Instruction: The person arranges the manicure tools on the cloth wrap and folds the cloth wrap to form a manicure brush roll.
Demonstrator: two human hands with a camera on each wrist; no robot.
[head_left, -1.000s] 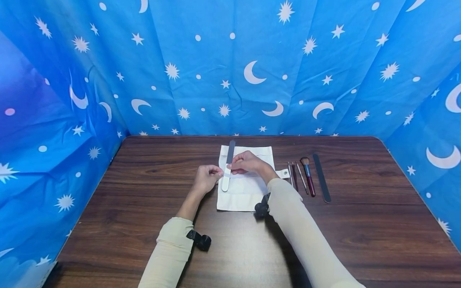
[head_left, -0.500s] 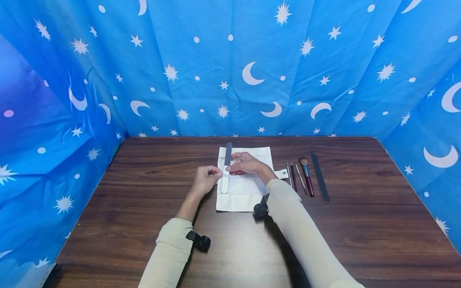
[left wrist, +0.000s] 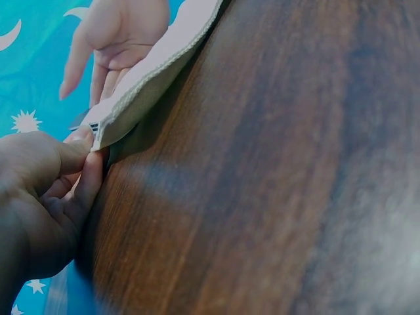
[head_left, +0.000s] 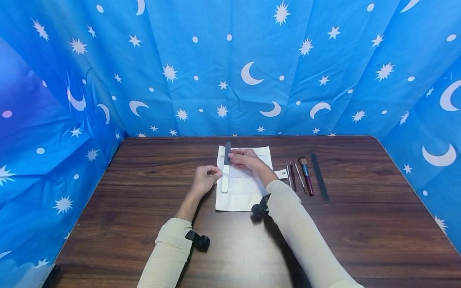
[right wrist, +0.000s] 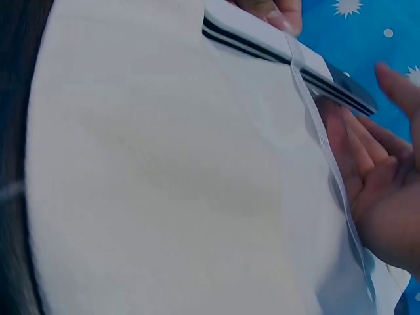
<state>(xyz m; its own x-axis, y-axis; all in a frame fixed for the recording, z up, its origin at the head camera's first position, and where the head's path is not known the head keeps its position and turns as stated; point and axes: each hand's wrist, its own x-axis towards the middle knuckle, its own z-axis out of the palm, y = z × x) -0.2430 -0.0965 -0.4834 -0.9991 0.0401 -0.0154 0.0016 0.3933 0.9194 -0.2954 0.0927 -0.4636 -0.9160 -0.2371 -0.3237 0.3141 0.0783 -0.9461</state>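
A nail file (head_left: 225,182), white and dark grey, lies lengthwise along the left side of the white cloth roll (head_left: 243,194). In the right wrist view an elastic band (right wrist: 323,141) crosses over the file. My left hand (head_left: 204,180) pinches the left edge of the cloth between thumb and fingers, beside the file. My right hand (head_left: 248,161) is at the file's dark upper part; in the right wrist view its thumb stands apart from the file and its fingers extend behind it. Whether a fingertip touches the file is hard to tell.
Right of the cloth's snap tab (head_left: 282,174) lie several slim tools (head_left: 293,178), a makeup brush (head_left: 307,176) and a dark nail file (head_left: 319,178). All rest on the brown wooden table (head_left: 144,188). A blue star-patterned curtain (head_left: 201,92) stands behind.
The file has shifted slightly left and stands straighter on the cloth. My right hand has let go of its white part and moved up towards the dark end. My left hand keeps its place.
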